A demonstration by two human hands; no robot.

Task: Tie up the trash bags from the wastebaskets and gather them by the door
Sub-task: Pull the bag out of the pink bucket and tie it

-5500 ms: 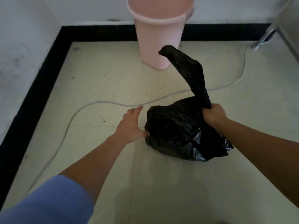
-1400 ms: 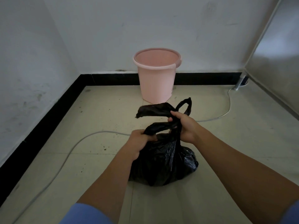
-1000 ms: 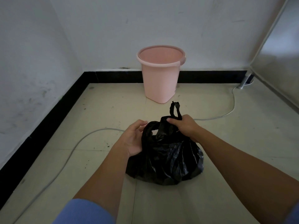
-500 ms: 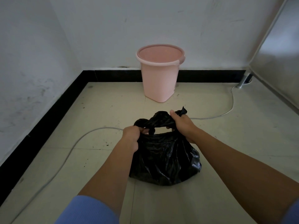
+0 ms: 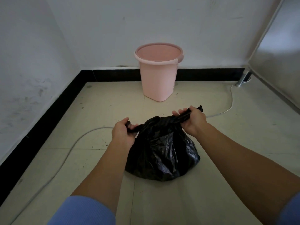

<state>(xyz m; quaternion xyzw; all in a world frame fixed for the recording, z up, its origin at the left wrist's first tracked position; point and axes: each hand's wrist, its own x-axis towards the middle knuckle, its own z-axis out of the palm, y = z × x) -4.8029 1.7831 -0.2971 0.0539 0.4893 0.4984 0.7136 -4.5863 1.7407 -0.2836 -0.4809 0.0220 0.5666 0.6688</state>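
Note:
A full black trash bag [image 5: 164, 153] sits on the tiled floor in front of me. My left hand [image 5: 122, 133] is shut on the twisted left tail of the bag's top. My right hand [image 5: 192, 120] is shut on the right tail, whose tip sticks out past my fist. The two tails stretch apart from a knot at the top middle of the bag. Behind it, against the far wall, stands a pink wastebasket [image 5: 158, 71] with no bag in it.
A pale cable [image 5: 69, 147] snakes over the floor from the left foreground, behind the bag, to a metal post [image 5: 242, 79] at the right corner. Black skirting runs along both walls. A grey panel [image 5: 279, 49] stands on the right.
My hands have drawn further apart, pulling the two tails of the bag's top outwards. The loop seen half a second ago has closed into a tight knot.

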